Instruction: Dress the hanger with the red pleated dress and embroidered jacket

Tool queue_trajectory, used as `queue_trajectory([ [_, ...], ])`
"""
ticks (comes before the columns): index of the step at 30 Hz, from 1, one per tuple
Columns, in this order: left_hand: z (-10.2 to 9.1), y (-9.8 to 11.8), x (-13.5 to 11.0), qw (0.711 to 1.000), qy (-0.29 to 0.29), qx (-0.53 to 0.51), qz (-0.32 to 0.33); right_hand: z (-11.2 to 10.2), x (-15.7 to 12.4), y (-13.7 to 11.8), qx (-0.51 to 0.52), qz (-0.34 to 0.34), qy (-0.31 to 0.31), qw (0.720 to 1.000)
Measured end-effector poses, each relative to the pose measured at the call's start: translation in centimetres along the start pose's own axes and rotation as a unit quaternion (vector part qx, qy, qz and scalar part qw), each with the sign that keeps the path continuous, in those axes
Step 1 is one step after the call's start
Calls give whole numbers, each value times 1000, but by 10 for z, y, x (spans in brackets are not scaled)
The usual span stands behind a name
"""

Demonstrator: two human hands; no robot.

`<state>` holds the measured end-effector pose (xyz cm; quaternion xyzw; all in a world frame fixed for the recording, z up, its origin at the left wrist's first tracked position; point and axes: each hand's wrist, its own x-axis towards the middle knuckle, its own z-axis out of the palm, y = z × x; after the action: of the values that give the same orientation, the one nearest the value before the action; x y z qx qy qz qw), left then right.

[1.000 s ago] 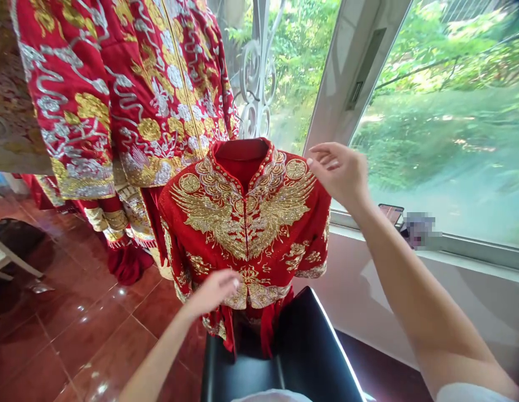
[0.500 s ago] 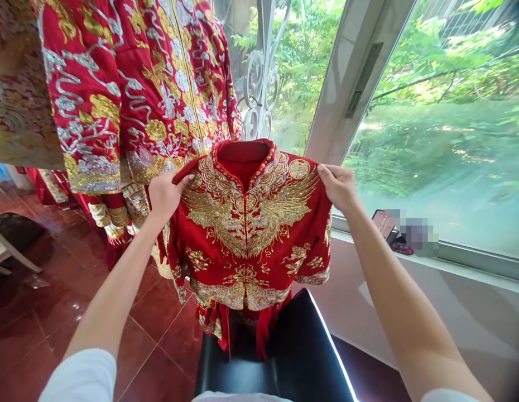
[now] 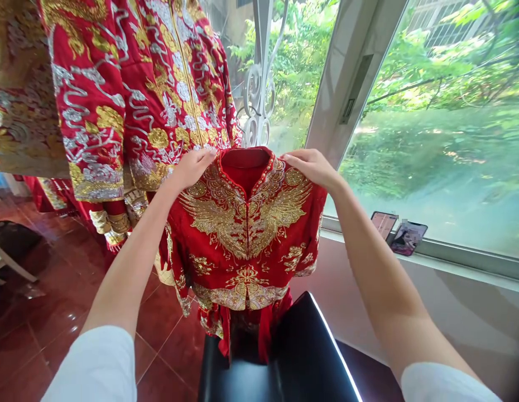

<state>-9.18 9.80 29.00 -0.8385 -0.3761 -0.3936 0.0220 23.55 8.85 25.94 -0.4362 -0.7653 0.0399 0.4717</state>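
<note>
A short red jacket [image 3: 246,234] with gold embroidery, a stand-up collar and a closed front faces me, upright, apparently on a hanger whose thin hook shows behind the collar. My left hand [image 3: 195,167] is closed at its left shoulder, with the fingertips against the collar. On the other side, my right hand [image 3: 312,167] pinches the shoulder cloth close to the collar. Some of the fingers are hidden behind the fabric. Below the hem hang red cloth strips [image 3: 264,332], over a black chair [image 3: 310,346].
Larger red garments [image 3: 176,95] with silver and gold embroidery hang at the left. Two phones, one of them a dark phone [image 3: 409,238], lean on the window sill [image 3: 464,271] at the right. A white metal scroll stand [image 3: 256,84] rises behind the jacket.
Both hands have slid inward along the shoulders, from the outer ends to beside the collar. The sleeves now droop more, and the jacket's shoulders slope down.
</note>
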Motion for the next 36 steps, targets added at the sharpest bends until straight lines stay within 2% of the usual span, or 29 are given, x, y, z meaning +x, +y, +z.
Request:
queue_trajectory([
  [2, 7, 6, 16, 998, -39, -44, 6, 4, 14, -14, 7, -3, -74, 997],
  [3, 10, 6, 20, 998, -40, -57, 9, 5, 19, -18, 13, 2, -73, 997],
  [4, 13, 6, 23, 997, -26, -66, 11, 5, 21, -21, 24, 7, -45, 999],
  [7, 18, 0, 25, 994, 65, -85, 11, -9, 25, -25, 73, 5, 90, 993],
  [9, 20, -3, 25, 989, 109, -98, 9, -20, 27, -26, 80, -6, 103, 991],
  [10, 20, -5, 25, 988, 120, -101, 12, -24, 28, -25, 73, -14, 76, 994],
  [12, 20, -5, 26, 988, 111, -101, 26, -24, 27, -25, 40, -28, -24, 999],
  [14, 19, -4, 25, 992, 71, -90, 43, -16, 24, -23, -4, -32, -117, 993],
  [15, 18, -2, 24, 994, 52, -80, 52, -11, 21, -22, -26, -32, -134, 990],
  [16, 17, -1, 22, 995, 43, -70, 62, -5, 19, -21, -43, -33, -127, 990],
  [18, 16, 0, 18, 994, 57, -49, 77, 2, 14, -17, -59, -41, -65, 995],
  [20, 14, -4, 13, 995, 69, -25, 67, 2, 9, -10, -69, -41, -23, 997],
  [24, 10, -28, 2, 998, -20, 37, -48, -5, -3, 6, -126, 47, -34, 990],
  [25, 9, -33, -1, 995, -39, 43, -75, -4, -9, 7, -141, 63, -5, 988],
  [27, 9, -40, -5, 991, -56, 42, -111, 8, -27, 0, -160, 70, 135, 975],
  [29, 10, -35, -10, 991, -16, 52, -125, 31, -50, -19, -164, 68, 300, 937],
  [30, 11, -28, -14, 989, 35, 67, -127, 46, -62, -31, -153, 71, 345, 923],
  [31, 13, -18, -20, 983, 102, 86, -125, 62, -72, -44, -134, 82, 350, 924],
  [33, 21, 7, -35, 959, 229, 119, -114, 94, -87, -66, -59, 118, 257, 958],
  [34, 26, 20, -44, 949, 267, 128, -108, 108, -90, -75, 10, 152, 194, 969],
  [35, 33, 34, -53, 945, 280, 132, -103, 120, -90, -81, 96, 193, 133, 967],
  [36, 42, 46, -62, 946, 278, 134, -98, 128, -88, -85, 195, 237, 84, 948],
])
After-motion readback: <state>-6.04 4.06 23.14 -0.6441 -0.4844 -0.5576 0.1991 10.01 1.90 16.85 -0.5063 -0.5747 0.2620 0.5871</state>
